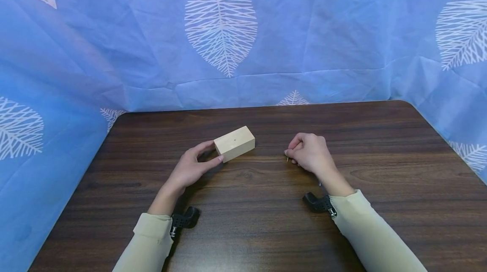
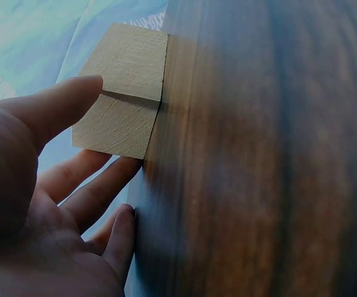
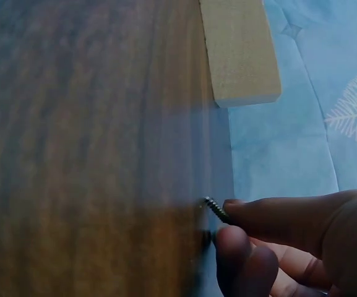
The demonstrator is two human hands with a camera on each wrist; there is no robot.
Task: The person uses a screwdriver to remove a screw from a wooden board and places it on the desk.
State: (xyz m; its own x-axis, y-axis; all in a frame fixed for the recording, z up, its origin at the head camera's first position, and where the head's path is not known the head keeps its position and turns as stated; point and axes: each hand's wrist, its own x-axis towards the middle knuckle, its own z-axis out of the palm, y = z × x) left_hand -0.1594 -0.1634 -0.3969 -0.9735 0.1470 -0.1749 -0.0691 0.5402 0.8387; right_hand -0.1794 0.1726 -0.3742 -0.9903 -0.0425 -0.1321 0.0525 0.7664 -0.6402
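Note:
A pale wooden block point(image 1: 236, 147) lies on the dark table, a small dark mark on its top face. My left hand point(image 1: 190, 166) holds its left end, the thumb at the near corner and the fingers along the far side. In the left wrist view the thumb point(image 2: 73, 102) presses against the block's end face point(image 2: 132, 68), with fingers on the opposite side. To the right of the block, my right hand point(image 1: 311, 150) pinches a small metal screw point(image 3: 215, 209) between thumb and fingertips. Its threaded tip points down, close over the table; the head is hidden by the fingers.
The brown wood-grain table point(image 1: 243, 221) has rounded far corners. Behind it and at its sides hangs a blue cloth point(image 1: 152, 44) with white leaf prints. A black wrist camera point(image 1: 185, 218) sits on the left wrist and another camera point(image 1: 318, 202) on the right.

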